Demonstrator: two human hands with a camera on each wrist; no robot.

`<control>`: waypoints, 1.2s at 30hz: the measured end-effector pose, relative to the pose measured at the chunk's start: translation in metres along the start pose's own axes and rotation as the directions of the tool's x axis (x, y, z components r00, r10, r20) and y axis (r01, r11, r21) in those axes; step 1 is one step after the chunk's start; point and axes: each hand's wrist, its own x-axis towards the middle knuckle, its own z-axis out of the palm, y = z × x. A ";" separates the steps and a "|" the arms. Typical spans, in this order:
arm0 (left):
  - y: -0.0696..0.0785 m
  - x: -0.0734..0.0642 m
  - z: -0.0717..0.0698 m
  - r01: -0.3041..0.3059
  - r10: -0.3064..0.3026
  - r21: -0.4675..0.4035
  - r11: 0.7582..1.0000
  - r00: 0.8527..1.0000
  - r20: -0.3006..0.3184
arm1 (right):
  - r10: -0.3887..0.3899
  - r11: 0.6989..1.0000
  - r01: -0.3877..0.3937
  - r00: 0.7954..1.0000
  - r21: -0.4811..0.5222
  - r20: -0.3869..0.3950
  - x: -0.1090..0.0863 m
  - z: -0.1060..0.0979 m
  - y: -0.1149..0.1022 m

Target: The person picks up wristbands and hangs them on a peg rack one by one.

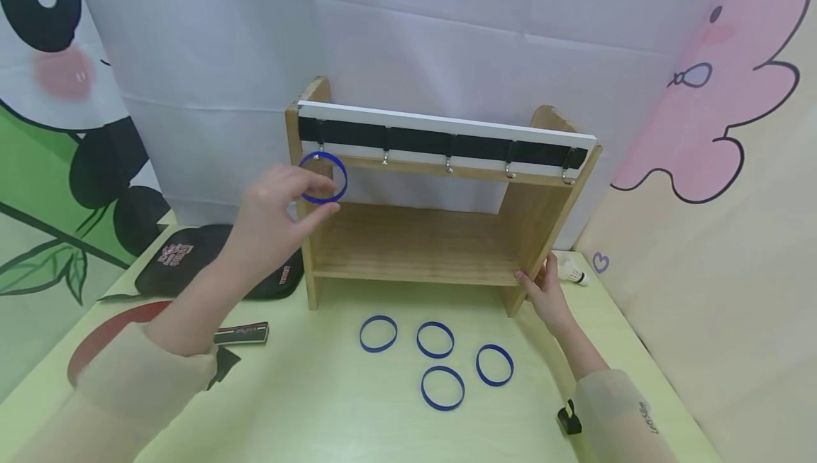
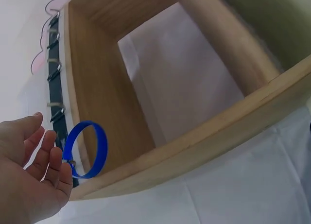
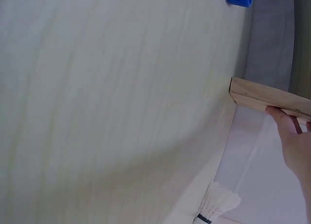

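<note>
A small wooden shelf (image 1: 415,236) stands on the table; a white and black strip (image 1: 418,140) with several metal hooks runs along its top front. At the leftmost hook, a blue ring (image 2: 102,146) appears to hang. My left hand (image 1: 271,211) is beside it, thumb and fingers apart, with the fingertips close to the band; whether they touch it I cannot tell. My right hand (image 1: 549,296) grips the lower edge of the shelf's right side panel (image 3: 262,97), thumb in front. Several more blue rings lie flat before the shelf, the nearest ring (image 1: 442,408) among them.
On the left are a black case (image 1: 191,257) and a red table tennis bat (image 1: 115,325), partly behind the left forearm. A shuttlecock (image 1: 572,271) lies right of the shelf. A small black object (image 1: 569,420) sits by the right sleeve. Cloth hangs behind the table.
</note>
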 end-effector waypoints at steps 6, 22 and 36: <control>-0.005 -0.021 0.019 0.012 -0.009 -0.026 1.000 0.996 0.092 | 0.004 1.000 -0.004 1.000 0.017 -0.002 0.002 0.000 0.000; -0.040 -0.084 0.087 -0.023 0.044 -0.068 0.997 0.947 0.319 | -0.005 1.000 0.005 1.000 -0.016 0.001 -0.002 0.003 0.002; -0.061 -0.110 0.127 0.020 0.036 -0.086 0.996 0.800 0.600 | 0.000 0.999 0.000 1.000 -0.042 -0.015 -0.004 0.002 -0.001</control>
